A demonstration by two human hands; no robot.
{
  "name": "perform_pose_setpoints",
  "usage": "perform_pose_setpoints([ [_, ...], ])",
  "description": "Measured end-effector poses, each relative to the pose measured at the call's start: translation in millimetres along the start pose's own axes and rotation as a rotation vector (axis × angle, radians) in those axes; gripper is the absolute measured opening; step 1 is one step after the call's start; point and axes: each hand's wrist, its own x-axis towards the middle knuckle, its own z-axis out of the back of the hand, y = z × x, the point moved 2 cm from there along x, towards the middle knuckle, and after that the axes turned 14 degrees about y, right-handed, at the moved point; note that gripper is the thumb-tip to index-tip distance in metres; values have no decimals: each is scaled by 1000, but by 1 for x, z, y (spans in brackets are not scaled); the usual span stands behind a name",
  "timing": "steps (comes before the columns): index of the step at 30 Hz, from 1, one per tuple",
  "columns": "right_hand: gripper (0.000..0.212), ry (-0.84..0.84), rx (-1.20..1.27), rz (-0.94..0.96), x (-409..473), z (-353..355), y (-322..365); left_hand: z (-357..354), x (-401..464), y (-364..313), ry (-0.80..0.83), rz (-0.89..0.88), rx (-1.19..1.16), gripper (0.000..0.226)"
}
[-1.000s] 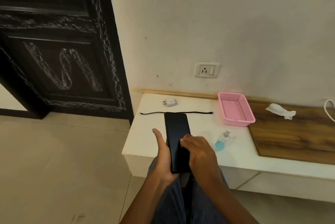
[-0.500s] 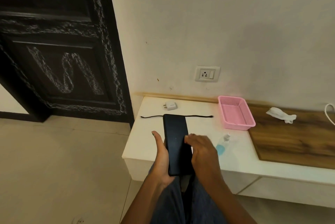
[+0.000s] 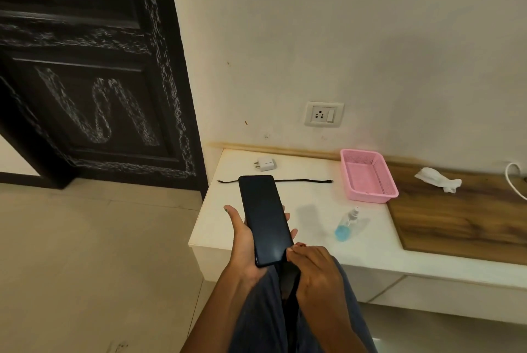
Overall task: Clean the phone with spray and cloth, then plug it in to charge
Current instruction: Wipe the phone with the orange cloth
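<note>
A black phone (image 3: 265,218) with a dark screen lies in the palm of my left hand (image 3: 242,241), above the front edge of the white counter (image 3: 313,221). My right hand (image 3: 316,275) has its fingers curled at the phone's lower right corner, touching it. On the counter lie a clear spray bottle (image 3: 346,224) with blue liquid, a black cable (image 3: 302,180) stretched straight, and a white charger plug (image 3: 265,164). A white cloth (image 3: 437,180) sits crumpled on the wooden board (image 3: 462,215) at the right. The wall socket (image 3: 323,114) is above the counter.
An empty pink basket (image 3: 368,175) stands between cable and wooden board. A white cord (image 3: 513,178) loops at the far right edge. A dark carved door (image 3: 91,81) fills the left, with tiled floor (image 3: 85,252) below. My legs are under my hands.
My right hand has slid from the middle of the screen down to the phone's lower right corner. The screen now shows almost fully.
</note>
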Motion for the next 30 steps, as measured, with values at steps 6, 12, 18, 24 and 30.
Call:
perform_pose_setpoints([
  [6,54,-32,90,161,2,-11,29,-1,4,10,-41,-29,2,99],
  [12,29,81,354,75,8,2,30,8,3,10,-56,-37,-25,95],
  [18,29,257,895,-208,12,13,20,5,4,11,-43,12,15,100],
  [24,36,30,1112,-450,10,27,-5,-1,3,8,48,52,119,104],
  [30,37,-43,1146,-541,10,34,-22,-2,4,9,114,77,164,102],
])
